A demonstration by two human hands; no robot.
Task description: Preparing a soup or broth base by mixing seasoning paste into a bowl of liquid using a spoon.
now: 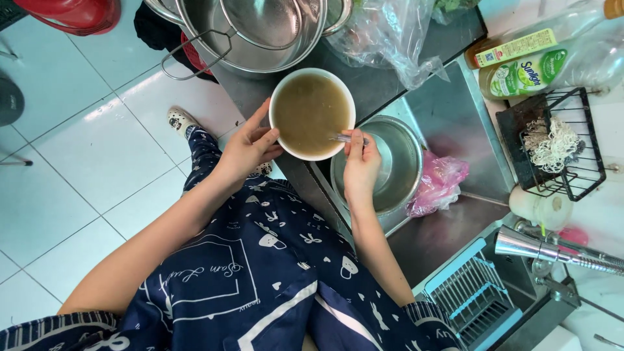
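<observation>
Brownish broth fills the white bowl [312,114], cupped at its rim by the left hand [250,146]; the right hand [361,162] pinches a thin utensil [348,138] (tip in the liquid). It sits at the surface [390,84] edge, beside a steel basin [396,162].

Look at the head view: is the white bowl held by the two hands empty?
No. The white bowl is filled with a brownish liquid, steadied by the left hand while the right hand dips a utensil into it.
</observation>
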